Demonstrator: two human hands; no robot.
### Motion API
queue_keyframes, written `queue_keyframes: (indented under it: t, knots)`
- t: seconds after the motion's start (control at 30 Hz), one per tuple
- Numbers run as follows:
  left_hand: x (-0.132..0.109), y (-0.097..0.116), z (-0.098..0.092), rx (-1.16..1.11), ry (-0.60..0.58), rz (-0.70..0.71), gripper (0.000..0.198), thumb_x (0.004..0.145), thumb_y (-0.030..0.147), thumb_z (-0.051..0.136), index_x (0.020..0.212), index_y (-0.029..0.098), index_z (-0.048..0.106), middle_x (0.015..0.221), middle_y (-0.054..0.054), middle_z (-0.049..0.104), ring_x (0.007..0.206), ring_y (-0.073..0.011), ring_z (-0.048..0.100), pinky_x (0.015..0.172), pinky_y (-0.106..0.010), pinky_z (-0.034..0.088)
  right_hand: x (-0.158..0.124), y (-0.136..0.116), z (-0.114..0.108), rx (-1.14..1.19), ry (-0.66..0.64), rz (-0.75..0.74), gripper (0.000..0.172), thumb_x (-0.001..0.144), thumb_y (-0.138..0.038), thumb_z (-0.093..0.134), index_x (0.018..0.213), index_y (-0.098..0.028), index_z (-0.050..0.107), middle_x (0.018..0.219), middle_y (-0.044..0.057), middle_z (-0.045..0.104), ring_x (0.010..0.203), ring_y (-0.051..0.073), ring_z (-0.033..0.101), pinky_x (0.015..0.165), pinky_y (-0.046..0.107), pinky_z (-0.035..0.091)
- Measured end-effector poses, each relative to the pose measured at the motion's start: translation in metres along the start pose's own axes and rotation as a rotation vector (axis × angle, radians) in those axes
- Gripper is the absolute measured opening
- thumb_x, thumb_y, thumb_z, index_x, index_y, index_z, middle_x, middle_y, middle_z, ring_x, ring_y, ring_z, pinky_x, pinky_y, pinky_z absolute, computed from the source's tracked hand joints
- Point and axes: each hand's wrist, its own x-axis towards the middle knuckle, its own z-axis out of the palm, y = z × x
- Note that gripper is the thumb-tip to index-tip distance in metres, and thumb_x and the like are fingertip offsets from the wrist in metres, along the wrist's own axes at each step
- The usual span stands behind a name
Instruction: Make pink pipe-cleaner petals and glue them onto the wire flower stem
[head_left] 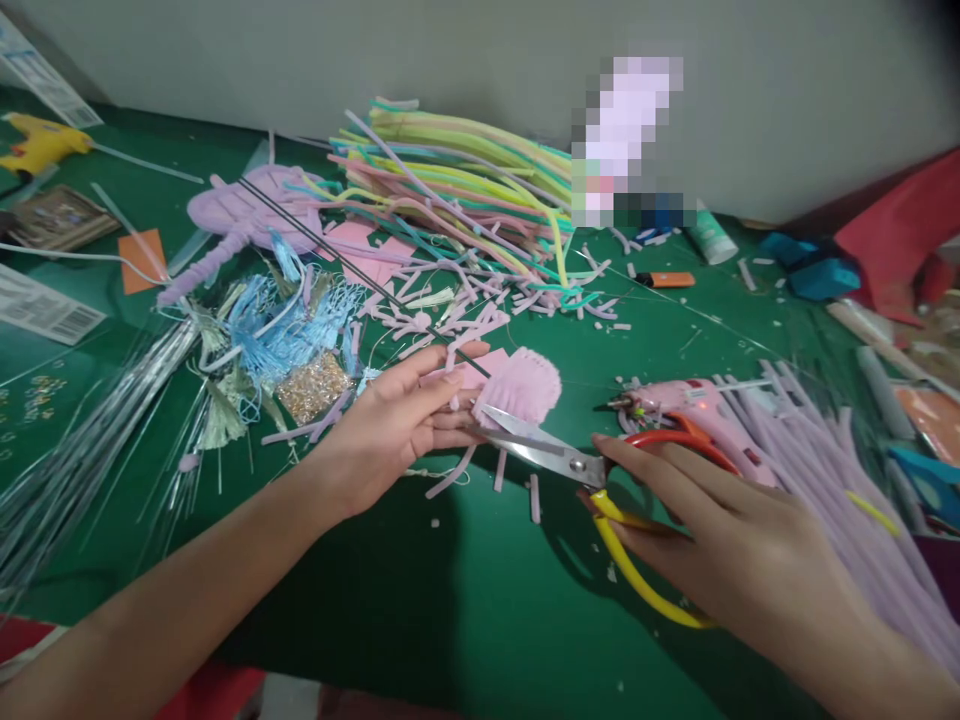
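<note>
My left hand pinches a lilac fan-shaped piece of fuzzy chenille stems by its left end, with a short lilac stem sticking up between the fingers. Thin dark rods run from the upper left down toward this piece. In my right hand is a pair of scissors with one red and one yellow handle. Its blades are slightly parted, the tips against the lower left edge of the fan-shaped piece, close to my left fingers. Short lilac cuttings lie just below the blades.
A pink glue gun and lilac stems lie at right. Coloured stems are heaped behind, near an orange lighter. Blue tassels, wire bundles and a yellow glue gun occupy the left of the green table.
</note>
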Motion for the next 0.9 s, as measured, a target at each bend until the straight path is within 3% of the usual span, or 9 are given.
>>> queue_keyframes:
  t: [0.17,0.57,0.7,0.9]
  knots:
    - [0.000,0.001,0.002,-0.021,-0.001,-0.003,0.032,0.094,0.013,0.051,0.125,0.019,0.060,0.098,-0.008,0.076,0.075,-0.0157,0.073,0.073,-0.027,0.062,0.000,-0.001,-0.001,-0.051,-0.005,-0.021,0.025,0.097,-0.027,0.047,0.115,-0.015,0.060,0.085,0.004,0.074,0.051,0.014,0.063,0.042,0.026,0.042]
    - [0.002,-0.001,0.004,-0.026,0.029,0.020,0.028,0.093,0.012,0.051,0.116,0.018,0.063,0.090,-0.004,0.074,0.077,-0.0177,0.074,0.081,-0.035,0.061,0.019,-0.006,-0.023,-0.286,-0.023,-0.126,0.039,0.101,-0.024,0.032,0.096,-0.012,0.068,0.074,0.009,0.074,0.049,0.016,0.060,0.041,0.028,0.031]
    - [0.002,-0.001,0.004,-0.053,0.042,0.029,0.025,0.092,0.011,0.051,0.112,0.018,0.065,0.090,-0.003,0.073,0.078,-0.0175,0.073,0.085,-0.037,0.060,0.026,-0.004,-0.024,-0.355,-0.058,-0.176,0.030,0.097,-0.016,0.039,0.089,-0.014,0.067,0.072,0.007,0.071,0.064,0.019,0.064,0.048,0.028,0.032]
    - [0.004,-0.002,0.004,-0.103,0.034,0.027,0.020,0.092,0.010,0.052,0.105,0.017,0.066,0.089,-0.003,0.072,0.079,-0.0162,0.073,0.088,-0.037,0.058,0.032,0.005,-0.019,-0.413,-0.092,-0.326,0.026,0.092,-0.007,0.041,0.087,-0.014,0.065,0.062,0.004,0.066,0.053,0.017,0.059,0.048,0.029,0.030]
